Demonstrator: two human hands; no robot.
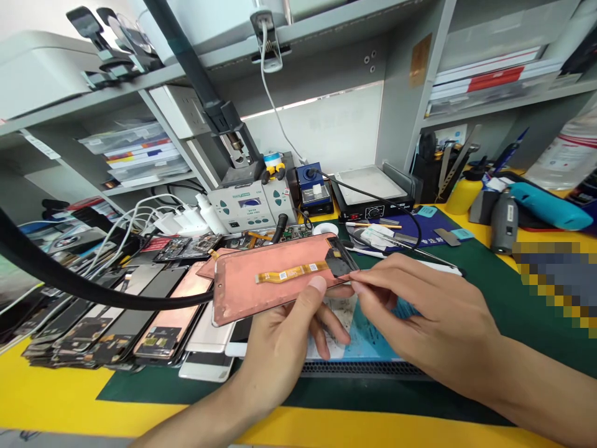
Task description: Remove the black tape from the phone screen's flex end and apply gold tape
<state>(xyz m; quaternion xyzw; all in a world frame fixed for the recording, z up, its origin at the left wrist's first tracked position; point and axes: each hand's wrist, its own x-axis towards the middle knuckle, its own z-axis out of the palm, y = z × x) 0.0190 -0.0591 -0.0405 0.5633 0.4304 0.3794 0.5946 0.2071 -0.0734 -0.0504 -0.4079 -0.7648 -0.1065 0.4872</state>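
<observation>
A phone screen (261, 280) lies across the middle of the frame with its copper-pink backing up, held above a blue sheet (373, 336). Its long axis runs left to right, rising slightly toward the right. A yellow flex cable (291, 272) lies along the backing and runs into a black tab (338, 261) at the right end. The left hand (280, 348) grasps the screen from beneath, with its thumb (317, 284) on the backing near the lower edge. The right hand (420, 311) reaches in from the lower right and is the nearer hand to the tab. Its fingertips (355, 286) meet the lower edge, though whether they pinch it cannot be told. At the left, a black hose (93, 295) crosses above a row of phone screens (116, 323). Farther back stand a soldering station (252, 208) and a hot plate (373, 186).
</observation>
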